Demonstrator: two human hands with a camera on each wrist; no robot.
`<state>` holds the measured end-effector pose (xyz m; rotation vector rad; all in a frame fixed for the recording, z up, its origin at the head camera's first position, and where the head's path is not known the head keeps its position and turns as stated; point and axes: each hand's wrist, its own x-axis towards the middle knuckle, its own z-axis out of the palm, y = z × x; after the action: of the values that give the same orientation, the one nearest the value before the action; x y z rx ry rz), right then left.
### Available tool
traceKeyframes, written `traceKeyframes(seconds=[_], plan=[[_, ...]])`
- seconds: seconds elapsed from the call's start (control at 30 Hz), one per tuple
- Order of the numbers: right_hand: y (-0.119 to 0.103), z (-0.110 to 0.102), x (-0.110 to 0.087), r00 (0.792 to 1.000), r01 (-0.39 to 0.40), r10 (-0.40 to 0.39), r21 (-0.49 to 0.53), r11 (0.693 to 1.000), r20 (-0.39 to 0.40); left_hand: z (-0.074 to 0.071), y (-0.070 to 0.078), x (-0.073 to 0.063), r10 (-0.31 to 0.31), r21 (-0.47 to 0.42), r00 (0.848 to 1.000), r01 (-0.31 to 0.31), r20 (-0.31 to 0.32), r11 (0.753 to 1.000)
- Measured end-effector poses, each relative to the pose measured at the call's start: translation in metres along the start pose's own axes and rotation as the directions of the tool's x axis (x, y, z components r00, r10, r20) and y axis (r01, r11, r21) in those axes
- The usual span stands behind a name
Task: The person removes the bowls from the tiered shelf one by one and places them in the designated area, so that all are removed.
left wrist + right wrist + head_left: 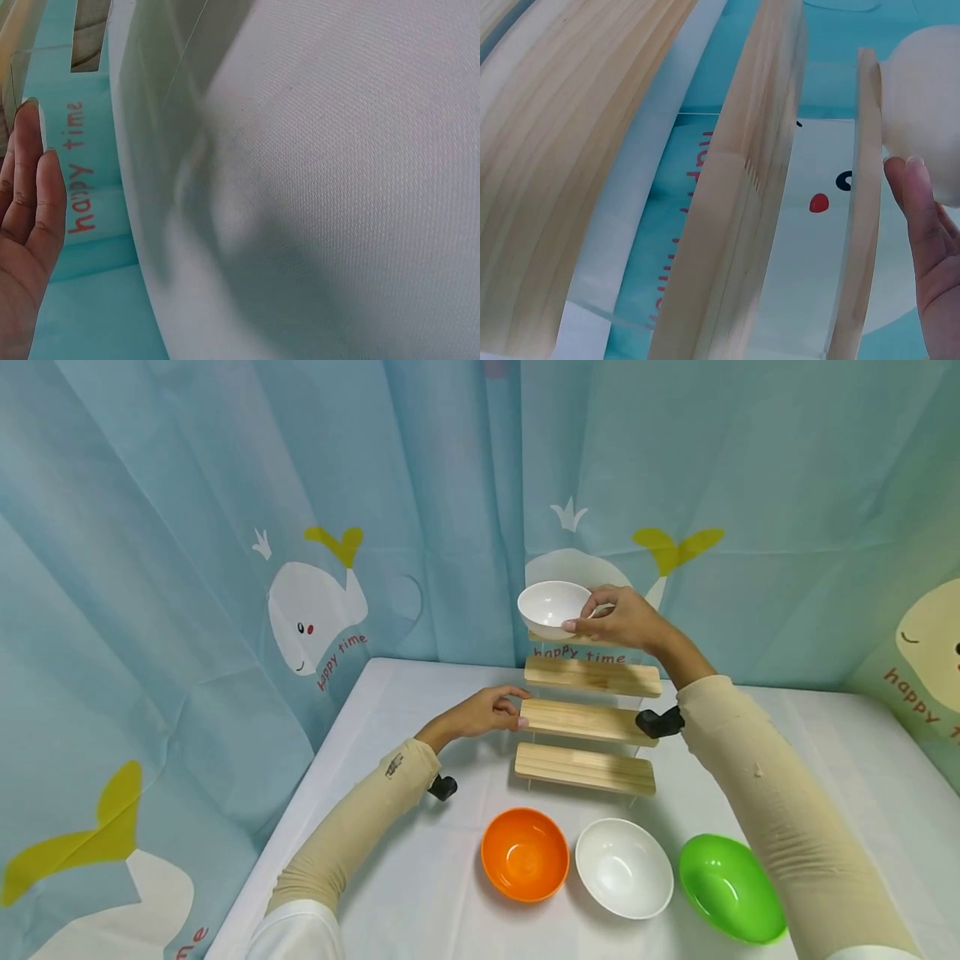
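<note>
My right hand (pixel 626 618) pinches the right side of a white bowl (pixel 551 602), thumb at the near side. The bowl is upright over the top board of a wooden-stepped rack (pixel 588 722). In the right wrist view, the rounded underside of the bowl (pixel 930 105) meets the edge of the top board (pixel 862 187), with the right hand (pixel 934 255) beside it. My left hand (pixel 480 712) is at the left end of a middle board, fingertips right at its edge. Its fingers look mostly straight in the left wrist view, where the hand (pixel 30 225) shows at the left.
In front of the rack stand an orange bowl (pixel 525 856), another white bowl (pixel 624 868) and a green bowl (pixel 731 889), the last partly behind the right sleeve. The white-covered table (pixel 405 893) backs onto a blue curtain (pixel 450 510) with printed whales. Clear panels support the boards.
</note>
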<state>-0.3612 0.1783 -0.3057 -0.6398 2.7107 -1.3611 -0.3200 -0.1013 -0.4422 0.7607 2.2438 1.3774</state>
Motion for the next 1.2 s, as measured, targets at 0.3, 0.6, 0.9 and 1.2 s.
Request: traceKeyframes(seconds=[0.3, 0.6, 0.9, 1.2], plan=[[0.002, -0.005, -0.006, 1.000, -0.020, 0.019, 0.051, 0.998, 0.019, -0.004, -0.002, 0.000, 0.016, -0.009, 1.000, -0.016, 0.009, 1.000], [0.005, -0.007, -0.012, 1.000, -0.017, 0.016, 0.050, 0.999, 0.020, -0.008, -0.006, -0.004, -0.003, 0.004, 1.000, 0.003, 0.005, 1.000], [0.009, -0.009, -0.014, 0.999, -0.036, 0.035, 0.075, 0.997, 0.011, -0.009, -0.005, -0.007, -0.007, 0.011, 1.000, 0.007, -0.008, 1.000], [0.010, -0.009, -0.011, 0.998, -0.054, 0.053, 0.064, 0.996, 0.024, -0.007, -0.006, -0.006, -0.011, -0.005, 1.000, 0.011, -0.002, 1.000]])
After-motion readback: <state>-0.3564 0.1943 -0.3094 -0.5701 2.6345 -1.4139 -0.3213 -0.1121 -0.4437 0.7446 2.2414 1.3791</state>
